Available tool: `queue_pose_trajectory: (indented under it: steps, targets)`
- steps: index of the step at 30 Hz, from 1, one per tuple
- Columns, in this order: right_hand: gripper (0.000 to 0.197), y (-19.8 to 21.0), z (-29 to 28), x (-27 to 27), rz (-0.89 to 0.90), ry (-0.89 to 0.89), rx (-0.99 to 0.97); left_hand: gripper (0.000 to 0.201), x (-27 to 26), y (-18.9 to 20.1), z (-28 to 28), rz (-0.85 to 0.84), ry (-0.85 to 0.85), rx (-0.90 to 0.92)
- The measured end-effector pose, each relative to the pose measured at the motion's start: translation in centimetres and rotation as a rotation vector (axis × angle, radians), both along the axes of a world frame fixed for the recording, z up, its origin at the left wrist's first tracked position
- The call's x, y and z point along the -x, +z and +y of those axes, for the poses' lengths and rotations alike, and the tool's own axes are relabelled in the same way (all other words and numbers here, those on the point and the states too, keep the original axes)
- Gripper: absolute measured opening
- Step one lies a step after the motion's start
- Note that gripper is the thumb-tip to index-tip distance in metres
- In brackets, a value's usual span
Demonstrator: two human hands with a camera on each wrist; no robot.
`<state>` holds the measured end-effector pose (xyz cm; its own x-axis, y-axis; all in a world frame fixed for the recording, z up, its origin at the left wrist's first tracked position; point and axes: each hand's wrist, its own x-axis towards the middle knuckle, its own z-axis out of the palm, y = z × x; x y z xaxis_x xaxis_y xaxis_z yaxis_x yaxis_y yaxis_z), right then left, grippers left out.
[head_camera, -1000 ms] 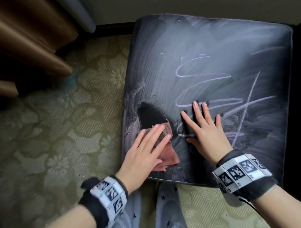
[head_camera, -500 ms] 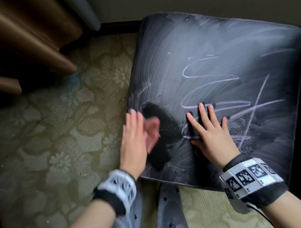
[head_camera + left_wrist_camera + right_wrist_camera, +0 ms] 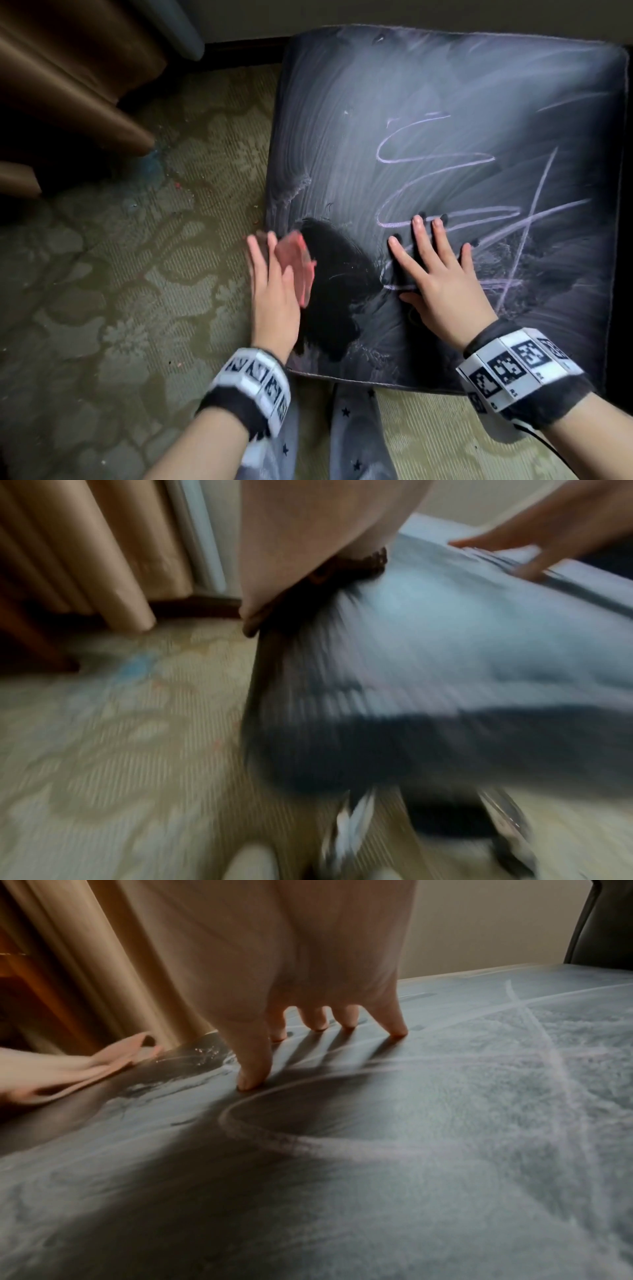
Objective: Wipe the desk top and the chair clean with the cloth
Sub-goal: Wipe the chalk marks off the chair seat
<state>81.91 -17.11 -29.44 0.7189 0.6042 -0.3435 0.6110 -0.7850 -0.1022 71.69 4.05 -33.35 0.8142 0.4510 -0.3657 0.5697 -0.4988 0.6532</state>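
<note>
The dark chair seat point(image 3: 445, 102) is coated in pale chalk dust with purple scribbled lines point(image 3: 442, 159). My left hand point(image 3: 274, 291) lies flat with straight fingers on a pink cloth point(image 3: 296, 267) and presses it onto the seat's left edge. Beside the cloth is a wiped black patch point(image 3: 335, 281). My right hand point(image 3: 438, 274) rests flat on the seat, fingers spread, to the right of that patch. In the right wrist view its fingertips point(image 3: 316, 1020) touch the dusty seat point(image 3: 445, 1123), with the cloth point(image 3: 68, 1069) at far left. The left wrist view is motion-blurred.
Patterned green carpet point(image 3: 120, 274) lies left of and in front of the chair. Brown curtain folds point(image 3: 68, 85) hang at the upper left. My legs in star-print trousers point(image 3: 349, 431) stand at the seat's front edge. A dark chair back point(image 3: 603, 920) rises at far right.
My left hand swept the cloth from the seat's front left towards the left edge, and the wiped black patch grew. The right hand stayed in place.
</note>
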Motion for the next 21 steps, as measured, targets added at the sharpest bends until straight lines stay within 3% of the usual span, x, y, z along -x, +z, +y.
queue_pose_trajectory:
  steps: [3,8,15,21]
  targets:
    - [0.103,0.0,0.2,0.1,0.003,-0.006,-0.007,0.051,-0.7,0.3,-1.4,0.006,-0.072,-0.210]
    - [0.104,-0.2,0.1,0.1,0.001,-0.002,-0.005,0.061,5.8,1.6,-4.8,0.140,-0.341,-0.392]
    - [0.102,-0.2,0.4,0.1,-0.013,-0.014,-0.013,0.072,-6.0,-0.1,-0.7,0.088,-0.254,-0.425]
    - [0.102,1.0,2.1,-0.8,-0.061,-0.073,-0.026,0.069,1.2,1.9,-3.6,0.152,-0.501,-0.560]
